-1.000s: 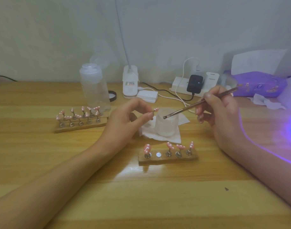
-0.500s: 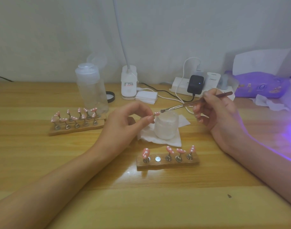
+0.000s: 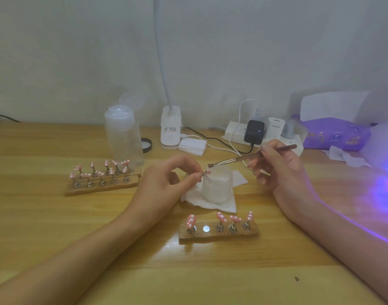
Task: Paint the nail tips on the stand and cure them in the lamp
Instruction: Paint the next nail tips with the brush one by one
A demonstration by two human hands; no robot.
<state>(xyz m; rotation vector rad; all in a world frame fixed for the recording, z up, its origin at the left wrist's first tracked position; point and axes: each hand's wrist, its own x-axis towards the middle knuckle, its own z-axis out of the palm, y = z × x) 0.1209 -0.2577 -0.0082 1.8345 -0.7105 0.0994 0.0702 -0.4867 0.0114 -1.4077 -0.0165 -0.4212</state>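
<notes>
Near stand [image 3: 219,237] bears four nail tips [image 3: 221,216]; left hand [image 3: 166,183] pinches one nail tip [image 3: 207,172].

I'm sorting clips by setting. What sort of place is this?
Probably a home desk set up for nail art: wooden stands holding painted nail tips, a power strip with chargers against a plain wall, and a purple-glowing lamp at the right edge.
</notes>
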